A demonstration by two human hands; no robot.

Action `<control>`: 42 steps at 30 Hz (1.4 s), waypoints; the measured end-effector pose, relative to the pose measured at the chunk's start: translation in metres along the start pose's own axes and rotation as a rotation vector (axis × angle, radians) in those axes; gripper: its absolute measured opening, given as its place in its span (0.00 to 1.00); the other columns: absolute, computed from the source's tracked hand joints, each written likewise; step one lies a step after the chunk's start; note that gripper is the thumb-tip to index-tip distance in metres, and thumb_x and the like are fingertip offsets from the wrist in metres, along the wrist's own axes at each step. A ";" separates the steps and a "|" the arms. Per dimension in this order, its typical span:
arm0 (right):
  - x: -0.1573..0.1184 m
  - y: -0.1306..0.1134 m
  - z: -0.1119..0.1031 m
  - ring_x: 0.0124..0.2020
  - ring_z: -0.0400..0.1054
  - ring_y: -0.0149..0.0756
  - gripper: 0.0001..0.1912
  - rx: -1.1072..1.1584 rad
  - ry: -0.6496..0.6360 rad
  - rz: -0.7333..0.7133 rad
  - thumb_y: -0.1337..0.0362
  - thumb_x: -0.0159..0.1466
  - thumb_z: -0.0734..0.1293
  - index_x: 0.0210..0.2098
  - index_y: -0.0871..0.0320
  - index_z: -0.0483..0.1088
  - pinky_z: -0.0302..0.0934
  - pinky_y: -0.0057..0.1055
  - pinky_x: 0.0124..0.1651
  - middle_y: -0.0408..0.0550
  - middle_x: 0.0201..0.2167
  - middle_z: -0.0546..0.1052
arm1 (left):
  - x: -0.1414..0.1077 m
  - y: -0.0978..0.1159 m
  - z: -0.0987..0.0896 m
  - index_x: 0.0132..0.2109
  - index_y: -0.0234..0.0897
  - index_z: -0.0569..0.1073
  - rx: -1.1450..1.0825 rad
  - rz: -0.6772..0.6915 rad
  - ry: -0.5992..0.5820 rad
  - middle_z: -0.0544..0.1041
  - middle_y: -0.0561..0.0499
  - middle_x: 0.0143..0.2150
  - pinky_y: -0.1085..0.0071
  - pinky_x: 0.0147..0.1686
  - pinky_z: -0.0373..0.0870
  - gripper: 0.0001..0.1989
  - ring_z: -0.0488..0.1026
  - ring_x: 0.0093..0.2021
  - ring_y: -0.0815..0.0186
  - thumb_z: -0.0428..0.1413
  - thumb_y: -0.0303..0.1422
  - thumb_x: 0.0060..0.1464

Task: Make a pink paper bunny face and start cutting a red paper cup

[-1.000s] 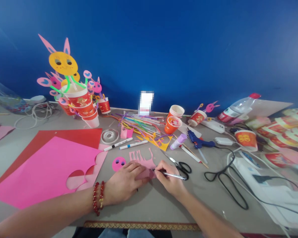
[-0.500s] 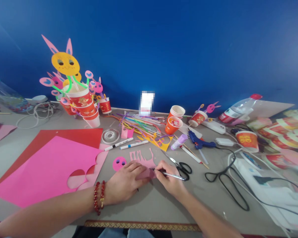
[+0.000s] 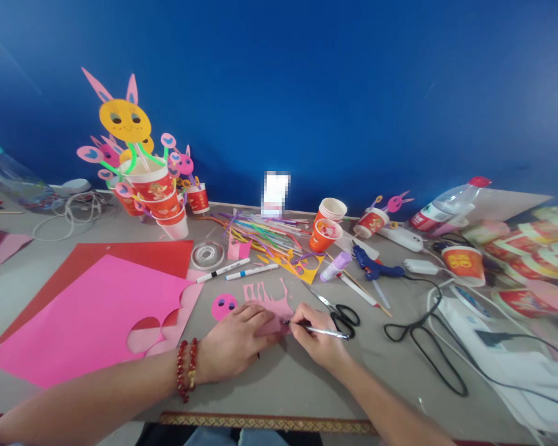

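Head view: on the flat grey table [image 3: 376,371], my left hand [image 3: 232,341], its grip untellable, and my right hand [image 3: 322,344] meet over the flat pink paper piece [image 3: 270,327], the right pinching a slim silver-and-black pen [image 3: 328,332], its tip edged slightly leftward, so marking seems underway.

Head-worn view, facing forward and down, near the table [image 3: 302,387]

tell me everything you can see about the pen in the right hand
The pen is slim, with a shiny, silvery barrel that looks like plastic or metal, and a dark tip. The right hand grips it near the tip. It slants low, its tip at the pale pink paper and its rear end by the scissors' black handles; whether it touches those is unclear.
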State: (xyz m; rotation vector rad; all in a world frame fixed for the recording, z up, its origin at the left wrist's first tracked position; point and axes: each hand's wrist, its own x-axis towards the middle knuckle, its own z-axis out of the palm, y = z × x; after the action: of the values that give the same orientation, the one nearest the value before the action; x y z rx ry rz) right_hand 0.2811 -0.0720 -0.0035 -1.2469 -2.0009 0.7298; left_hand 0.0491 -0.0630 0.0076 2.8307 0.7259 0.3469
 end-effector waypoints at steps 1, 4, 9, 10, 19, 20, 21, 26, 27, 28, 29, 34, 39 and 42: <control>0.000 0.000 0.000 0.23 0.62 0.31 0.08 0.004 -0.004 0.000 0.69 0.61 0.59 0.25 0.55 0.62 0.54 0.27 0.29 0.40 0.21 0.68 | 0.000 0.000 0.000 0.60 0.44 0.67 -0.003 0.001 0.004 0.67 0.45 0.59 0.52 0.61 0.57 0.25 0.62 0.58 0.53 0.54 0.27 0.55; 0.000 0.001 0.000 0.23 0.61 0.31 0.09 0.016 -0.009 0.000 0.70 0.60 0.59 0.24 0.55 0.61 0.53 0.27 0.29 0.39 0.20 0.67 | -0.001 0.000 0.001 0.61 0.45 0.66 -0.011 -0.001 0.009 0.66 0.45 0.59 0.52 0.61 0.57 0.27 0.61 0.58 0.53 0.54 0.26 0.55; 0.000 0.001 -0.001 0.22 0.59 0.30 0.08 0.050 -0.016 0.002 0.71 0.58 0.59 0.23 0.55 0.60 0.52 0.27 0.28 0.38 0.19 0.65 | -0.001 0.000 0.000 0.62 0.45 0.64 -0.024 -0.006 -0.020 0.66 0.45 0.59 0.51 0.62 0.56 0.27 0.61 0.59 0.53 0.54 0.27 0.56; -0.001 0.001 -0.001 0.22 0.59 0.29 0.08 0.058 -0.014 0.002 0.71 0.58 0.59 0.23 0.55 0.59 0.51 0.26 0.27 0.38 0.19 0.65 | -0.001 0.000 0.000 0.62 0.45 0.64 -0.027 -0.006 -0.029 0.65 0.45 0.60 0.51 0.62 0.56 0.27 0.61 0.59 0.53 0.54 0.27 0.56; -0.002 0.002 0.000 0.20 0.55 0.28 0.09 0.121 -0.003 0.007 0.72 0.56 0.59 0.21 0.56 0.57 0.48 0.25 0.25 0.37 0.18 0.62 | -0.001 -0.001 0.000 0.62 0.44 0.65 -0.028 -0.009 -0.059 0.65 0.44 0.60 0.52 0.62 0.54 0.25 0.60 0.59 0.52 0.54 0.29 0.57; -0.001 0.002 -0.001 0.20 0.55 0.27 0.09 0.127 -0.003 0.005 0.73 0.56 0.59 0.21 0.56 0.57 0.48 0.25 0.25 0.37 0.17 0.61 | -0.001 -0.001 0.000 0.62 0.44 0.65 -0.028 -0.009 -0.056 0.65 0.44 0.60 0.52 0.62 0.54 0.25 0.60 0.59 0.53 0.54 0.28 0.57; -0.001 0.002 -0.001 0.20 0.54 0.27 0.10 0.134 -0.001 0.005 0.73 0.56 0.59 0.21 0.56 0.56 0.48 0.25 0.25 0.37 0.17 0.61 | -0.001 -0.001 0.000 0.62 0.44 0.65 -0.027 -0.011 -0.051 0.65 0.44 0.60 0.52 0.62 0.54 0.25 0.60 0.59 0.53 0.54 0.28 0.57; -0.001 0.001 -0.002 0.19 0.53 0.27 0.10 0.156 0.001 0.005 0.72 0.56 0.58 0.20 0.55 0.55 0.46 0.26 0.24 0.36 0.17 0.60 | 0.001 -0.001 -0.002 0.61 0.44 0.65 -0.025 -0.011 -0.058 0.65 0.45 0.60 0.53 0.62 0.54 0.24 0.61 0.59 0.53 0.54 0.29 0.58; -0.001 0.001 -0.002 0.19 0.53 0.27 0.10 0.155 0.002 0.005 0.72 0.56 0.58 0.20 0.55 0.55 0.46 0.26 0.24 0.36 0.17 0.60 | 0.001 -0.001 -0.002 0.61 0.44 0.65 -0.025 -0.011 -0.063 0.65 0.45 0.60 0.52 0.62 0.55 0.24 0.61 0.59 0.53 0.54 0.29 0.58; -0.001 0.001 -0.002 0.19 0.53 0.28 0.10 0.155 0.004 0.004 0.72 0.56 0.58 0.20 0.55 0.55 0.47 0.26 0.24 0.37 0.17 0.60 | 0.001 -0.001 -0.002 0.62 0.44 0.65 -0.025 -0.012 -0.067 0.65 0.45 0.60 0.52 0.62 0.54 0.24 0.61 0.59 0.53 0.54 0.29 0.58; -0.001 0.001 -0.002 0.19 0.53 0.28 0.11 0.155 0.006 0.004 0.72 0.56 0.58 0.20 0.55 0.55 0.47 0.26 0.24 0.37 0.17 0.60 | 0.000 -0.001 -0.002 0.62 0.44 0.65 -0.025 -0.014 -0.068 0.65 0.44 0.60 0.52 0.62 0.54 0.25 0.61 0.59 0.53 0.54 0.29 0.58; -0.002 0.002 -0.003 0.19 0.55 0.28 0.11 0.180 0.031 0.010 0.72 0.57 0.58 0.20 0.55 0.57 0.48 0.26 0.24 0.37 0.17 0.61 | -0.001 -0.001 0.000 0.62 0.44 0.64 -0.029 -0.014 -0.062 0.65 0.44 0.60 0.52 0.63 0.54 0.26 0.60 0.60 0.53 0.54 0.28 0.57; -0.001 0.006 -0.002 0.20 0.57 0.29 0.09 0.141 0.126 0.031 0.71 0.60 0.59 0.24 0.55 0.61 0.50 0.26 0.25 0.38 0.19 0.63 | 0.000 -0.001 -0.001 0.60 0.43 0.66 -0.021 -0.006 -0.035 0.65 0.44 0.60 0.53 0.62 0.56 0.25 0.60 0.59 0.53 0.54 0.27 0.56; 0.000 0.007 -0.001 0.22 0.60 0.30 0.08 0.093 0.102 0.032 0.70 0.61 0.60 0.26 0.56 0.63 0.53 0.26 0.27 0.38 0.20 0.65 | 0.001 -0.001 -0.001 0.60 0.43 0.66 -0.012 0.001 -0.030 0.66 0.44 0.59 0.54 0.61 0.57 0.25 0.61 0.58 0.53 0.54 0.26 0.56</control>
State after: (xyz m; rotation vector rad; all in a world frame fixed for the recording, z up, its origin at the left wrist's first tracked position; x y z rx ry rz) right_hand 0.2857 -0.0694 -0.0081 -1.2392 -1.8485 0.7506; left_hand 0.0491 -0.0621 0.0083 2.8189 0.7147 0.3067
